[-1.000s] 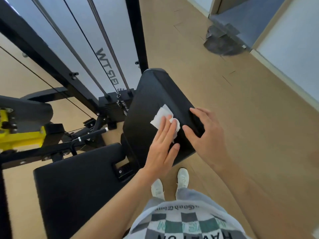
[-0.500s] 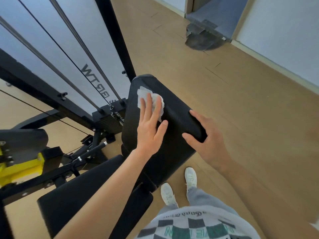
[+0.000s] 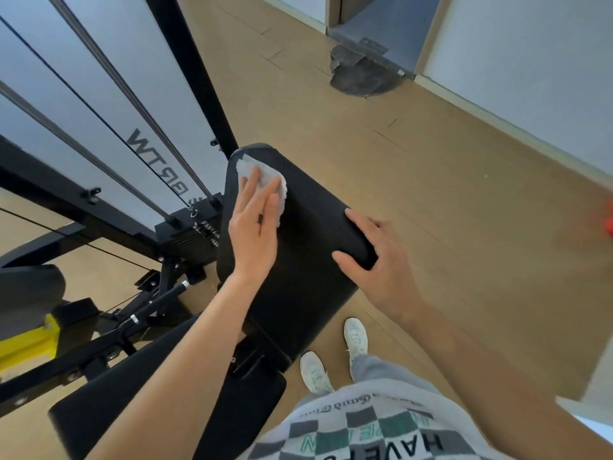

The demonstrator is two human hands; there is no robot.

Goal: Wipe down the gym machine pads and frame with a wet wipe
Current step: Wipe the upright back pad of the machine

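A black back pad (image 3: 308,227) of the gym machine stands tilted in the middle of the view. My left hand (image 3: 253,232) lies flat with straight fingers on a white wet wipe (image 3: 265,177), pressing it against the pad near its top left corner. My right hand (image 3: 378,263) grips the pad's right edge, thumb on the front face and fingers curled round the side. Below the back pad, at the lower left, is the black seat pad (image 3: 139,403). The black frame upright (image 3: 192,71) rises behind the pad.
Steel guide rods and a cable (image 3: 132,104) run down to the weight stack (image 3: 195,230) at the left. A yellow part (image 3: 30,343) sits at the far left. Wooden floor (image 3: 431,180) stretches to the right. A dark mat (image 3: 361,71) lies by a doorway. My white shoes (image 3: 331,356) stand beside the pad.
My left hand has slid the wipe up the back pad from its middle to the top left corner. My right hand has kept its grip on the pad's right edge.
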